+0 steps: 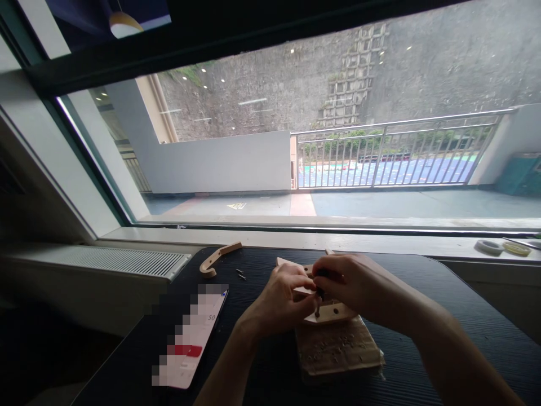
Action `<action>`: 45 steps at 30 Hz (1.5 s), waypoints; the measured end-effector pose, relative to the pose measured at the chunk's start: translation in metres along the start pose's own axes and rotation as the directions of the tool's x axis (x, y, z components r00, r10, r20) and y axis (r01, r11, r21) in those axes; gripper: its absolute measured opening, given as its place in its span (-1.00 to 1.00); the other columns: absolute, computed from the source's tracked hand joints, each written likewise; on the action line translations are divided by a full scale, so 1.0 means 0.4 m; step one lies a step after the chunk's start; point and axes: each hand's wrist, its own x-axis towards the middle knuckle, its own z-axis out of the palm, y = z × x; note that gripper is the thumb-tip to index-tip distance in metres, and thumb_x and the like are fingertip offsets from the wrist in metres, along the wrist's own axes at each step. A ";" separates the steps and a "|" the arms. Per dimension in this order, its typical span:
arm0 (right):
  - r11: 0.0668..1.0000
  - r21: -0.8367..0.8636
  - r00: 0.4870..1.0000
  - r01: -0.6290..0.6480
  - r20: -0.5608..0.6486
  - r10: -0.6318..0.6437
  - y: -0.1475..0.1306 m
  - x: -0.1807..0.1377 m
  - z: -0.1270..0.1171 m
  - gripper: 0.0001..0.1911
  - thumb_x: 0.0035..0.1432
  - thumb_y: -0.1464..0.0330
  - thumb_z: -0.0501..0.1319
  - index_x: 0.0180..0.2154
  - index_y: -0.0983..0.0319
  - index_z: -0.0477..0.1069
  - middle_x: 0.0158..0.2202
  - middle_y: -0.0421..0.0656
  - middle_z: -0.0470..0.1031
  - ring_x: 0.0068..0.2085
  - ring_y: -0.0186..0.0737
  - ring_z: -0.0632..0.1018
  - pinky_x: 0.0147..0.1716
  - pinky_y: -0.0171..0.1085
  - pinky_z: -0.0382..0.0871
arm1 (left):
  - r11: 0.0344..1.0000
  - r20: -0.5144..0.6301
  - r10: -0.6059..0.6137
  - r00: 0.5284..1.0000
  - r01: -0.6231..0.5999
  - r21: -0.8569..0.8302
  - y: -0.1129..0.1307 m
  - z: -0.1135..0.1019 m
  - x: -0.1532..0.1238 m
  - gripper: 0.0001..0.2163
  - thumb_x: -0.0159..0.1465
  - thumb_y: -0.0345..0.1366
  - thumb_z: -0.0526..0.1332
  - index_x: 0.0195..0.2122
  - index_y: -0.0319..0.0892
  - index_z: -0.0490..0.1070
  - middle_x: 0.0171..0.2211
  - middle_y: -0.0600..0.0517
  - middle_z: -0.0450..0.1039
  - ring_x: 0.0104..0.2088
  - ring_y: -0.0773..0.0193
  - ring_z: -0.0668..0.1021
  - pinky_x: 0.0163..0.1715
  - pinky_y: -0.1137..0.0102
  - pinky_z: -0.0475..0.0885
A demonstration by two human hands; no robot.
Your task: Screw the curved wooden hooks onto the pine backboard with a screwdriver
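Observation:
On the dark table (pixel 443 316) lies a flat pale wooden piece (pixel 333 313) with holes, resting on a brown cardboard packet (pixel 338 352). My left hand (pixel 281 299) is curled against the piece's left side, fingers closed on it. My right hand (pixel 353 285) is closed round a small dark tool (pixel 320 292) that stands upright with its tip at the wood. A curved wooden hook-shaped part (pixel 217 258) lies at the table's far left, with two small dark screws (pixel 240 274) beside it.
A phone or card with a blurred face (pixel 192 338) lies at the table's left front. A radiator grille (pixel 122 260) sits left of the table. Tape rolls (pixel 502 247) rest on the window sill at right. A large window faces a terrace with railing.

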 end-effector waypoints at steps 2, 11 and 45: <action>0.995 -0.095 0.999 0.007 0.031 -0.004 0.004 0.005 -0.011 -0.71 0.19 0.28 0.03 -0.38 0.23 0.48 -0.50 -0.18 0.46 -0.50 -0.36 0.36 -0.52 -0.36 0.07 | 0.998 -0.065 -0.019 0.998 0.015 -0.065 -0.011 -0.014 0.000 -0.84 0.16 -0.26 0.20 -0.28 -0.13 0.52 -0.18 -0.04 0.41 -0.08 0.18 0.40 -0.06 0.33 0.29; 0.839 -0.523 0.910 0.152 0.406 0.088 -0.102 0.073 -0.076 -0.86 -0.02 0.50 0.15 -0.40 0.24 0.48 -0.45 -0.14 0.50 -0.41 -0.25 0.47 -0.51 -0.32 0.03 | 0.969 -0.488 -0.236 0.840 0.162 -0.188 -0.098 0.015 0.024 -0.78 0.20 -0.25 0.14 -0.16 -0.18 0.42 -0.21 -0.04 0.35 -0.21 0.25 0.43 -0.19 0.34 0.36; 0.867 -0.480 0.958 0.135 0.287 0.010 -0.088 0.042 -0.057 -0.85 0.16 0.34 0.09 -0.28 0.18 0.41 -0.42 -0.17 0.50 -0.42 -0.24 0.47 -0.50 -0.33 0.07 | 0.749 -0.255 -0.527 0.811 0.301 -0.590 -0.140 0.055 0.029 -0.59 0.14 -0.30 0.16 0.03 -0.22 0.24 -0.31 -0.01 0.41 -0.34 0.30 0.47 -0.22 0.38 0.37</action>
